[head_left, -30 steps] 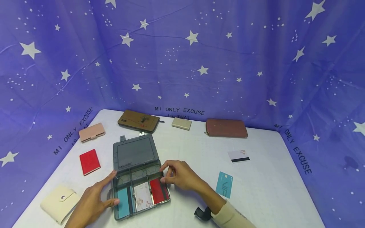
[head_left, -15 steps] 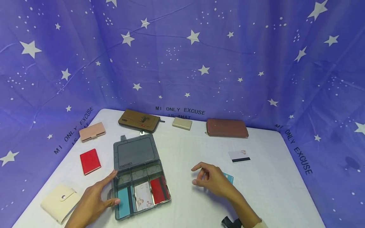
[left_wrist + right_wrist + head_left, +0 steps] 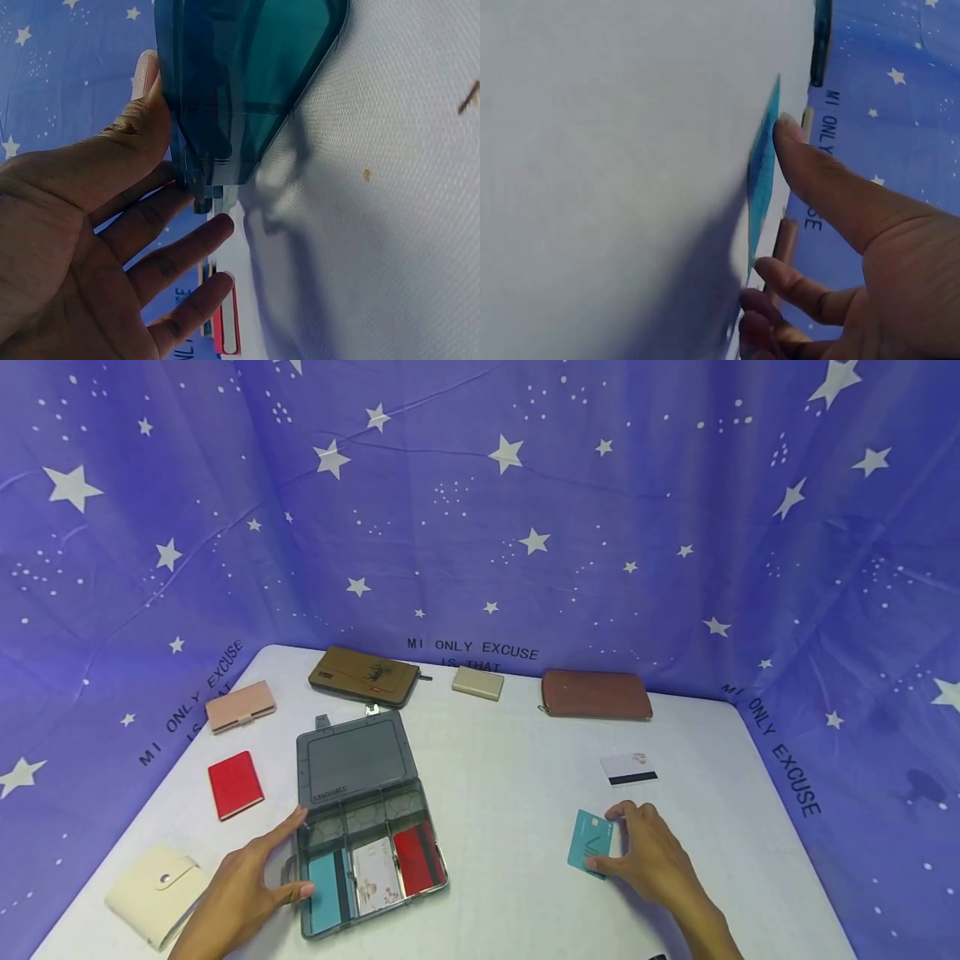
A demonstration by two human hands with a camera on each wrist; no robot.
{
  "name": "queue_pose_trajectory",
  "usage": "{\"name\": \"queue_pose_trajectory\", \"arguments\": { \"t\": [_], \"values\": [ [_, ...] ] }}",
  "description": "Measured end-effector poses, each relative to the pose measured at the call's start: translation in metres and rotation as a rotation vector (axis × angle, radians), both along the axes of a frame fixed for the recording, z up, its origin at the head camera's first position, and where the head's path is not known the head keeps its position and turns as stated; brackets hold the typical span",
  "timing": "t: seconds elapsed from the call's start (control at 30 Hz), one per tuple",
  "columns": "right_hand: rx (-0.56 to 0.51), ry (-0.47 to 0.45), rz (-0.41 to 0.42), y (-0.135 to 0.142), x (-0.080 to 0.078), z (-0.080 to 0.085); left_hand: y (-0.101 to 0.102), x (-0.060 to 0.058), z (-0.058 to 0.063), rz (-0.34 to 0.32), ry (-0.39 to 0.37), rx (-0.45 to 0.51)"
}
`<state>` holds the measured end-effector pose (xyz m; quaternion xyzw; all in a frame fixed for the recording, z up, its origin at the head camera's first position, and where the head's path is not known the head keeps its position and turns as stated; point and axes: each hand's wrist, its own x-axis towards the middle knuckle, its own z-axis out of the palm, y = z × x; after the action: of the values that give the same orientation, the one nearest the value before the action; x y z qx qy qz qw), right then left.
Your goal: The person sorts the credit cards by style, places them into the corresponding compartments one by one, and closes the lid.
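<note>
My right hand has its thumb and forefinger at opposite edges of a teal VIP card, pinching it close over the white table. In the right wrist view the teal card appears nearly edge-on between those fingertips. My left hand rests against the left side of a grey see-through compartment box, lid tipped back. The left wrist view has the thumb on the box wall, the other fingers spread loosely. Inside, the front compartments hold a teal card, a white card and a red card.
A white card with a black stripe lies beyond my right hand. Along the back are a brown pouch, a beige case and a reddish-brown wallet. Left of the box: a pink wallet, red notebook, cream wallet.
My right hand has left the red card in the box, moved right across the table and come onto the teal VIP card. My left hand has stayed at the box.
</note>
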<state>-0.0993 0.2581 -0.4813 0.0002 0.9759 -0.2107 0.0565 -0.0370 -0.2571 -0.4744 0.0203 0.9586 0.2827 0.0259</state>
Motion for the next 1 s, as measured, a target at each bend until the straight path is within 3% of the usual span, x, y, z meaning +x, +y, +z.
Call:
{"name": "queue_pose_trajectory", "arguments": {
  "t": [0.2,0.53,0.77,1.0],
  "values": [
    [-0.059,-0.019,0.049,-0.014,-0.004,-0.002,0.001,0.000,0.000,-0.014,0.034,0.013],
    [-0.535,-0.110,0.330,-0.069,-0.011,0.011,0.002,0.001,0.001,-0.007,0.021,0.013],
    [-0.868,-0.177,0.385,-0.127,-0.011,0.021,0.001,0.002,-0.001,-0.018,0.048,0.005],
    [-0.960,-0.194,0.449,-0.193,-0.011,0.021,0.001,0.003,-0.001,-0.017,0.047,0.015]
  ]
}}
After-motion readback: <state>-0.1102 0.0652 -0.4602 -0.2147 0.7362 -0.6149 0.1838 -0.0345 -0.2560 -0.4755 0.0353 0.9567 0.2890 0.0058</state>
